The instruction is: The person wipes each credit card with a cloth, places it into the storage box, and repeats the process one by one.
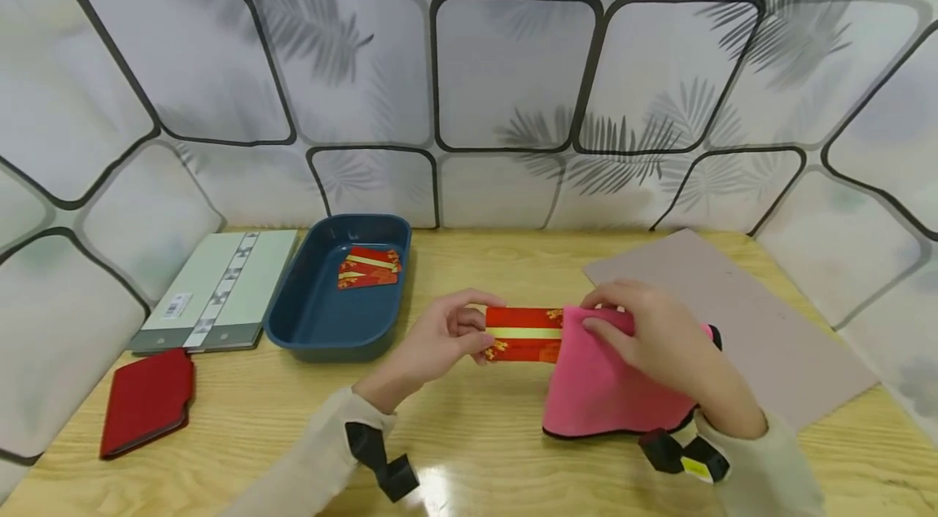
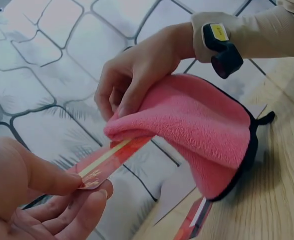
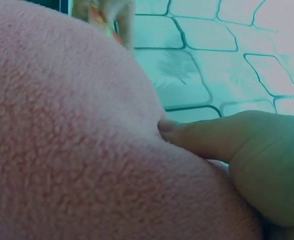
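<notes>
My left hand (image 1: 453,338) pinches the left end of a red card (image 1: 522,334) with a pale gold stripe, thumb on the near face. The right hand (image 1: 652,330) grips a fluffy pink cleaning cloth (image 1: 608,387) with black edging, folded over the card's right end and hiding it. In the left wrist view the card (image 2: 119,154) runs into the cloth (image 2: 197,115), whose black loop hangs at one corner. The thumb (image 3: 197,137) presses into the pile in the right wrist view.
On the left, a blue tray (image 1: 337,342) holds several similar red cards (image 1: 369,267). Beside it lie a pale green folder (image 1: 252,277) and a red wallet-like holder (image 1: 146,401). A grey-mauve sheet (image 1: 755,322) lies at the right. A patterned fabric wall (image 1: 513,69) encloses the wooden table (image 1: 469,435).
</notes>
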A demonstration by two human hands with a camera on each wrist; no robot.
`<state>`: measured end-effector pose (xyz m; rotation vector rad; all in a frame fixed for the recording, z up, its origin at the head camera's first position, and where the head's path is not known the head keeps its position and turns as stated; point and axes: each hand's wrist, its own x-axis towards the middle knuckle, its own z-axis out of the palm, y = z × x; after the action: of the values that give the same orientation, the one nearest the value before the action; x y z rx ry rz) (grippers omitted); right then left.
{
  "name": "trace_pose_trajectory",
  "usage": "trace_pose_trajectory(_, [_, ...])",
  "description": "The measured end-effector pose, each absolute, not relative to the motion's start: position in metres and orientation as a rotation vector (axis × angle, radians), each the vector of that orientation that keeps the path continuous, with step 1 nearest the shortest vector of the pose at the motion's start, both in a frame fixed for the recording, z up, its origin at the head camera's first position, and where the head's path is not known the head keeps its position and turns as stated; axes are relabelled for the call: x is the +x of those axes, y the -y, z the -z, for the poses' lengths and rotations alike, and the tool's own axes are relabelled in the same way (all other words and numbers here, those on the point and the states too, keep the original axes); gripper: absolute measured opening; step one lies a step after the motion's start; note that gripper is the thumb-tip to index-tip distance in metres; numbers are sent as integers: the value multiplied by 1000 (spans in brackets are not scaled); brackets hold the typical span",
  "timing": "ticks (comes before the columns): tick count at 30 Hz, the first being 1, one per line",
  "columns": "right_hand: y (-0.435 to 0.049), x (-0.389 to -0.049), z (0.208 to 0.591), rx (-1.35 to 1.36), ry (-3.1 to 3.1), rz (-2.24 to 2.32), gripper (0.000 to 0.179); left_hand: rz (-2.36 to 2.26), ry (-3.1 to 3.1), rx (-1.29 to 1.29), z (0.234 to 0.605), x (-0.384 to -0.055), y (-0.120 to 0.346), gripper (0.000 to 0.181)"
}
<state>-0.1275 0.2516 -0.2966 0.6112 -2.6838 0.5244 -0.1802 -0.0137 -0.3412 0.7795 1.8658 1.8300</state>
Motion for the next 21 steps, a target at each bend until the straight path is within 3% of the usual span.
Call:
trace_pose_trajectory(9, [-258,-130,298,626,2631,-478,20,-1853,-2031,484,334,-199,59,40])
trace_pose_trajectory(21, [-254,-131,303,674,2627,-479,21,-1798,-2367,114,327,-257,148,49])
